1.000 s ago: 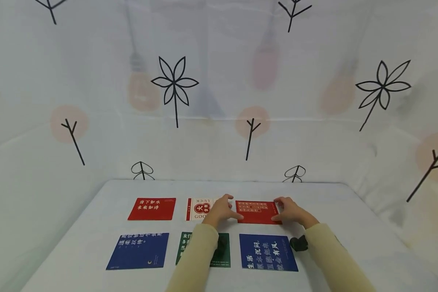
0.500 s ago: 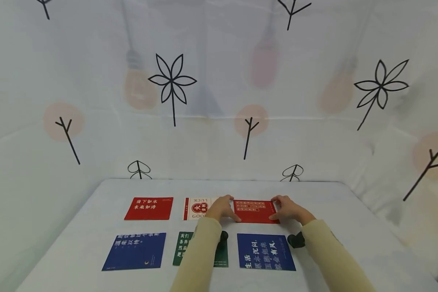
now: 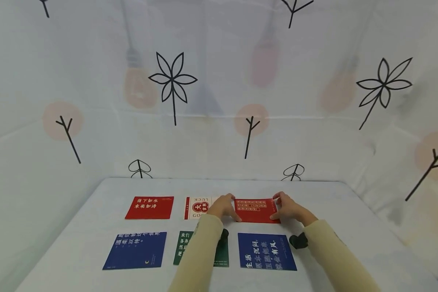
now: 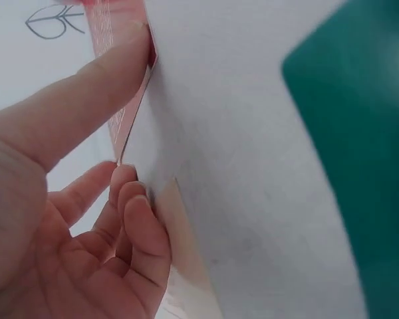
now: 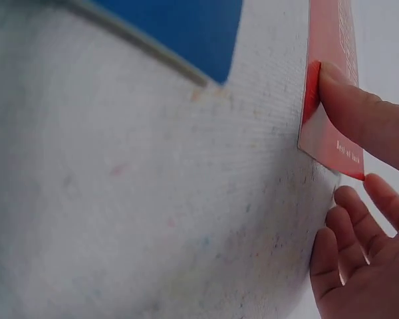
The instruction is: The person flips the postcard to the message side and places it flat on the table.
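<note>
A red card [image 3: 256, 210] with rows of small framed characters lies at the right end of the back row. At its left end my left hand [image 3: 222, 207] grips it, thumb on the near edge and forefinger at the far corner. My right hand [image 3: 290, 209] holds the right end the same way. In the left wrist view the thumb [image 4: 100, 86] lies on the card [image 4: 123, 73], the other fingers curled beside its corner. In the right wrist view the thumb presses the card [image 5: 329, 126], and the forefinger touches a corner near the print "Best of luck".
Left of my left hand lies a cream-and-red card [image 3: 197, 207], partly covered, then another red card [image 3: 149, 208]. The front row has a blue card [image 3: 135, 251], a green card [image 3: 180, 247] partly under my left sleeve, and a second blue card [image 3: 266, 251]. White cloth [image 3: 204, 142] hangs behind.
Both hands have stayed at the ends of the red card, with my left forefinger and right fingers closing in on its corners. The cards barely move; the view shifts slightly.
</note>
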Available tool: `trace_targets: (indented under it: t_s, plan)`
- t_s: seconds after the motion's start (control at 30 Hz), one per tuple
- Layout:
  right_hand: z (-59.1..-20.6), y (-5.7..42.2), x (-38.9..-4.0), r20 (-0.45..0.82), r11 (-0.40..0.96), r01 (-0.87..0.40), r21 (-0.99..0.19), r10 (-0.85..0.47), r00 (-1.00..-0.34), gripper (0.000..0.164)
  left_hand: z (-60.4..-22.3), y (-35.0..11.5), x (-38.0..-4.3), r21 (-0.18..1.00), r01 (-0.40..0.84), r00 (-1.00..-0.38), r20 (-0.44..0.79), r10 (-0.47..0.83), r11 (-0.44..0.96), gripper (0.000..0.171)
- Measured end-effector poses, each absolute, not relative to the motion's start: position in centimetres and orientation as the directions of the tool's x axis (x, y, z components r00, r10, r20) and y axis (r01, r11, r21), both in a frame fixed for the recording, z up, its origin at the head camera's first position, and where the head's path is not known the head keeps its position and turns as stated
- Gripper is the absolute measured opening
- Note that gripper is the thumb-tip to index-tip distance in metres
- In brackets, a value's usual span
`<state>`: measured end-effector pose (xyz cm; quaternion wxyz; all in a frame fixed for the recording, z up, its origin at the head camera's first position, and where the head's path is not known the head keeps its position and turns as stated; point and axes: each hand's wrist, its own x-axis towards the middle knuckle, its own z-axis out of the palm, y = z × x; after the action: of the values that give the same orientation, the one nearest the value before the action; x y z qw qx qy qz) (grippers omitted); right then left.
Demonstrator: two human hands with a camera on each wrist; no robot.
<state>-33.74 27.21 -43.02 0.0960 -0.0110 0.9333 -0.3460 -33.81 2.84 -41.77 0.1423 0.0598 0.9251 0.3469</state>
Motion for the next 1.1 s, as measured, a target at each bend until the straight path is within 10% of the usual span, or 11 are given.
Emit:
trace_targets:
  t_s: [0.7, 1.1]
  plan:
    - [-42.4, 27.4, -31.3, 0.003, 0.701, 0.019, -0.713, 0.030, -1.000, 0.052, -42.6, 2.1, -33.9, 0.830, 0.118, -0.962, -0.040, 0.269, 0.545, 0.064]
    - [-42.6, 28.1, -30.6, 0.029, 0.622, 0.019, -0.782, 0.067, -0.997, 0.029, -43.3, 1.9, -33.6, 0.868, 0.091, -0.980, -0.010, 0.200, 0.488, 0.019]
